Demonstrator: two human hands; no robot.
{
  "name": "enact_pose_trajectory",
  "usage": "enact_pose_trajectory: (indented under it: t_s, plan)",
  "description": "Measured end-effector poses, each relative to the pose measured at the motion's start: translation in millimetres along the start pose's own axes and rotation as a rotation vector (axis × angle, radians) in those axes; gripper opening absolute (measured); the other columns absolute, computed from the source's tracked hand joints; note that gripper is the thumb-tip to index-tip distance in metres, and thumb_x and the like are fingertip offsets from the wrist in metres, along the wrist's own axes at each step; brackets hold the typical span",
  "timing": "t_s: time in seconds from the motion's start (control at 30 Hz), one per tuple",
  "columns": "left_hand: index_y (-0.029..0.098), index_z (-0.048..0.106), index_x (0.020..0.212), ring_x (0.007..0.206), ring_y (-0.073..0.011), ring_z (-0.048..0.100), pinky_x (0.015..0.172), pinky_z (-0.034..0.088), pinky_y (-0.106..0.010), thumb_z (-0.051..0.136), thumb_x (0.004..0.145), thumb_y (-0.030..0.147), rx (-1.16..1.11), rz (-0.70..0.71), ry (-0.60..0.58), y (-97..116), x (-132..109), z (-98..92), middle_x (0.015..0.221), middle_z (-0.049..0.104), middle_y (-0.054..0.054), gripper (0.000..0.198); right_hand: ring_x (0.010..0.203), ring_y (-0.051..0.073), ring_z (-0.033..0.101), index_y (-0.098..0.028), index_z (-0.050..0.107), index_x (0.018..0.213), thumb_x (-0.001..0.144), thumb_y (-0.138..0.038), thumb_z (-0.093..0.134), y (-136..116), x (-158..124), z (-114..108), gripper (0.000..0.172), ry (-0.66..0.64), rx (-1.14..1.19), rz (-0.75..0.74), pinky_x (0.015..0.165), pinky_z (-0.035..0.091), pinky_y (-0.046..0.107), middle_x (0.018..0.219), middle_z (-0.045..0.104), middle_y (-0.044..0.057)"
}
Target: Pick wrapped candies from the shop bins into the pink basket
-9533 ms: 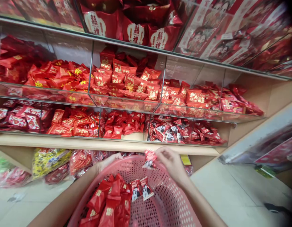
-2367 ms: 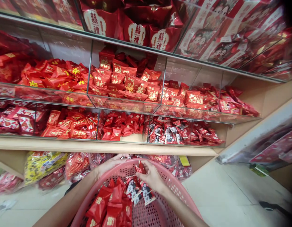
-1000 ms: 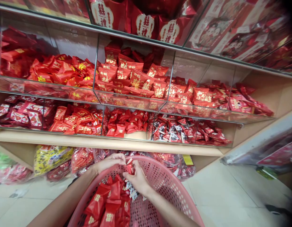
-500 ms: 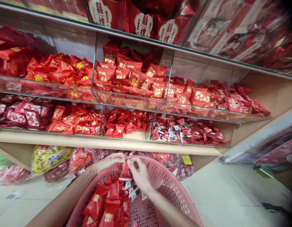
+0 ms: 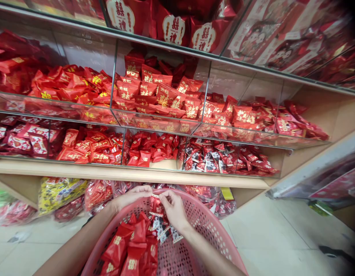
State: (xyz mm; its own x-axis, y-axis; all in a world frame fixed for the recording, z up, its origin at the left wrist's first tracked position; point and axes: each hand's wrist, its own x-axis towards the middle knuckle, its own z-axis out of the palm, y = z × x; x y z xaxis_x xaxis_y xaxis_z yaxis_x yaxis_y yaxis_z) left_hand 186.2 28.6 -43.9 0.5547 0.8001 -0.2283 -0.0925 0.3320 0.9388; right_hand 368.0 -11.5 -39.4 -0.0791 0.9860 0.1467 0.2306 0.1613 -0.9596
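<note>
A small red candy packet (image 5: 156, 206) with a pale zigzag edge hangs upright over the far part of a pink perforated basket (image 5: 220, 234). My left hand (image 5: 134, 194) is closed at the packet's top left corner, beside the basket's far rim. On the other side, my right hand (image 5: 175, 210) pinches the packet's upper right edge between thumb and fingers. Just below are several small candy packets with black-and-white prints (image 5: 163, 230), partly hidden by my right hand. Larger red packets with gold characters (image 5: 118, 245) lie heaped in the basket's left half.
Ahead stands a wooden shelf (image 5: 137, 176) with clear dividers and bins of red packets (image 5: 162, 96). A lower bin holds red packets with black-and-white prints (image 5: 210, 157). Bagged sweets, one bag yellow (image 5: 61, 193), sit under the shelf on the tiled floor (image 5: 269, 234).
My right hand has shifted slightly right and down, and its fingers now close on the packet's side. The packet shows more of its front. My left hand has barely moved.
</note>
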Motion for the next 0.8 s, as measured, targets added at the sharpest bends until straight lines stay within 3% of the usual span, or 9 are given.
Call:
enact_pose_trajectory:
  t_s: [0.13, 0.2, 0.27, 0.33, 0.5, 0.67, 0.8]
  plan:
    - [0.014, 0.061, 0.088, 0.080, -0.0159, 0.056, 0.076, 0.042, -0.028, 0.056, 0.079, 0.037, -0.058, -0.022, 0.015, 1, -1, 3.3, 0.087, 0.062, -0.005, 0.025, 0.049, 0.011, 0.050, -0.019, 0.050, 0.081, 0.089, -0.036, 0.038, -12, -6, -13, 0.022, -0.081, -0.044, -0.041, 0.050, 0.041, 0.022, 0.061, 0.054, -0.003]
    - [0.013, 0.062, 0.087, 0.083, -0.0177, 0.057, 0.078, 0.043, -0.030, 0.052, 0.081, 0.040, -0.050, -0.029, 0.006, 4, -2, 5.6, 0.089, 0.063, -0.007, 0.030, 0.060, 0.011, 0.058, -0.020, 0.049, 0.087, 0.090, -0.033, 0.033, -18, -13, -20, 0.021, -0.147, -0.078, -0.121, 0.056, 0.046, 0.023, 0.084, 0.061, 0.004]
    - [0.014, 0.063, 0.086, 0.082, -0.0180, 0.058, 0.077, 0.044, -0.030, 0.049, 0.082, 0.044, -0.038, -0.041, 0.004, 7, -3, 7.9, 0.088, 0.064, -0.006, 0.033, 0.079, 0.014, 0.060, -0.021, 0.052, 0.091, 0.090, -0.029, 0.034, -21, -21, -28, 0.020, -0.204, -0.189, -0.259, 0.069, 0.048, 0.026, 0.112, 0.056, 0.008]
    - [0.014, 0.065, 0.085, 0.078, -0.0173, 0.059, 0.076, 0.044, -0.029, 0.049, 0.082, 0.046, -0.018, -0.047, 0.020, 8, -3, 9.8, 0.085, 0.064, -0.006, 0.036, 0.085, 0.015, 0.060, -0.024, 0.056, 0.096, 0.089, -0.025, 0.035, -20, -28, -34, 0.022, -0.254, -0.301, -0.362, 0.077, 0.047, 0.029, 0.123, 0.051, 0.006]
    - [0.014, 0.068, 0.084, 0.073, -0.0175, 0.060, 0.074, 0.044, -0.028, 0.055, 0.078, 0.047, -0.032, -0.075, 0.065, 2, -1, 8.5, 0.080, 0.067, -0.007, 0.036, 0.079, 0.012, 0.060, -0.026, 0.056, 0.107, 0.089, -0.023, 0.036, -9, -37, -39, 0.027, -0.337, -0.327, -0.381, 0.077, 0.047, 0.027, 0.134, 0.044, 0.002]
    - [0.014, 0.070, 0.076, 0.073, -0.0153, 0.058, 0.076, 0.041, -0.025, 0.070, 0.067, 0.032, 0.050, -0.033, 0.066, -2, 2, 3.4, 0.075, 0.067, -0.003, 0.020, 0.084, 0.013, 0.060, -0.023, 0.055, 0.105, 0.090, -0.022, 0.033, -10, -37, -34, 0.026, -0.382, -0.348, -0.444, 0.080, 0.047, 0.028, 0.139, 0.037, 0.007]
    - [0.014, 0.069, 0.080, 0.081, -0.0183, 0.059, 0.078, 0.045, -0.030, 0.064, 0.073, 0.036, -0.008, -0.058, 0.055, 2, -1, 6.8, 0.087, 0.067, -0.007, 0.024, 0.103, 0.015, 0.053, -0.021, 0.053, 0.097, 0.091, -0.022, 0.034, -15, -27, -46, 0.020, -0.271, -0.338, -0.430, 0.091, 0.041, 0.030, 0.130, 0.044, 0.009]
